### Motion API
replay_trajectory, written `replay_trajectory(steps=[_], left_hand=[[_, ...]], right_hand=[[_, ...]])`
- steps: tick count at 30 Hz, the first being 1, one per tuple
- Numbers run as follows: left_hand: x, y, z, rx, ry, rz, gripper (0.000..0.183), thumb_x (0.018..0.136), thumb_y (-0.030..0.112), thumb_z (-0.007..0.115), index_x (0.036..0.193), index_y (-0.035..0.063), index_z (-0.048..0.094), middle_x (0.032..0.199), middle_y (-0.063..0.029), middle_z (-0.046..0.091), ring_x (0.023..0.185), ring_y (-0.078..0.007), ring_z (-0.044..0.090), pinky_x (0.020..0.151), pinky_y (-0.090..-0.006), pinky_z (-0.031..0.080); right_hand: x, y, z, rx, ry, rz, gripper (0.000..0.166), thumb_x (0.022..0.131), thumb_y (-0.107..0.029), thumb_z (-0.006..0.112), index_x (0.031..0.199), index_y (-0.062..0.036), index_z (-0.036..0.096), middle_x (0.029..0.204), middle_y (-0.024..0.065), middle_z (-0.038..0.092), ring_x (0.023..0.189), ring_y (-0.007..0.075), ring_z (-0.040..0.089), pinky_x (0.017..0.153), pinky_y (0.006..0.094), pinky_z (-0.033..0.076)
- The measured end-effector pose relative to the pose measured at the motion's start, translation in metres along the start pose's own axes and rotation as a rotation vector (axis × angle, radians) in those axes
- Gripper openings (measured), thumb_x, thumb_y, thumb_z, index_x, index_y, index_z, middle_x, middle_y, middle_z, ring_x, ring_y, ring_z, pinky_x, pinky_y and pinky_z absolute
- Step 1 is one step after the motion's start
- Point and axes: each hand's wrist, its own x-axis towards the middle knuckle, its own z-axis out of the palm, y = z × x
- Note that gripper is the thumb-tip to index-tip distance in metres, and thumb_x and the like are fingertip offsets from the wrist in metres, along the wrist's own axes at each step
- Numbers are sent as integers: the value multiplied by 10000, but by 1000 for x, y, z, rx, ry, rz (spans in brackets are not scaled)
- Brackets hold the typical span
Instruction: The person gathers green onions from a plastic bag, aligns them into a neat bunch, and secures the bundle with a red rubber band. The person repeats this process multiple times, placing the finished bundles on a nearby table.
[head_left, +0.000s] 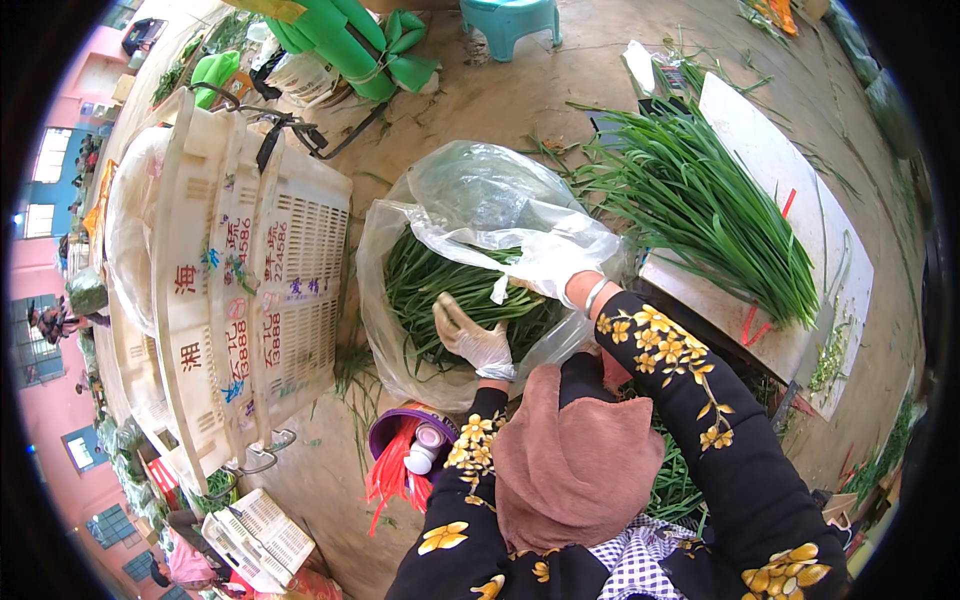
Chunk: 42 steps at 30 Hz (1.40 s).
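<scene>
A large clear plastic bag (382, 262) stands on the floor before me, its mouth spread, with long green leaves like garlic chives (431, 281) packed inside. My left hand (474, 337), in a thin whitish glove, lies on the leaves with thumb and fingers apart; whether it grips any is unclear. My right hand (555, 274), gloved too, is at the bag's right side, bunched into the plastic of its rim, its fingers partly hidden by the film. To the right, a big pile of loose green leaves (720, 217) rests on a white board (832, 232).
Stacked white plastic crates (307, 285) stand at the left. A purple bucket (382, 435) with red ties and white bottles is near my left forearm. Beyond are a green wrapped bundle (337, 45) and a teal stool (512, 26). People are far off at the left edge.
</scene>
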Motion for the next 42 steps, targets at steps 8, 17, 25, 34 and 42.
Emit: replay_trajectory(steps=[8,17,25,34,42], left_hand=[[-60,-28,40,-1241,-208,-926,785,802,87,724,1460,-6,307,1321,-167,494,1222,-300,473,1103,-433,350],[-45,4,2,-1896,-594,-1202,679,875,555,659,1347,90,511,1330,-86,567,1183,-273,545,1062,-451,405],[-41,-9,-64,-2087,-619,-1234,726,904,608,572,1396,82,482,1400,-121,529,1273,-285,512,1086,-466,408],[-82,-58,-140,-2354,-828,-761,630,992,524,447,1454,98,416,1458,-139,465,1319,-301,463,1089,-461,404],[-110,-75,-185,-2238,-809,-976,657,990,534,441,1445,61,409,1420,-169,493,1272,-321,507,1061,-464,438]], right_hand=[[-6,10,-5,269,-372,167,459,811,-487,659,974,-62,719,952,168,704,895,359,656,776,447,509],[-21,-32,-14,530,-991,410,767,707,-556,737,1155,56,623,1090,258,680,1000,358,667,859,407,523],[-34,-87,-46,378,-961,-58,890,647,-676,759,1091,82,618,1032,228,693,965,366,672,802,401,530],[-33,-136,-99,574,-1142,-333,833,742,-577,753,1270,22,517,1016,174,681,901,301,660,760,375,521],[-55,-197,-190,366,-1255,-348,674,797,-499,712,1149,56,563,1015,258,671,986,413,646,833,440,512]])
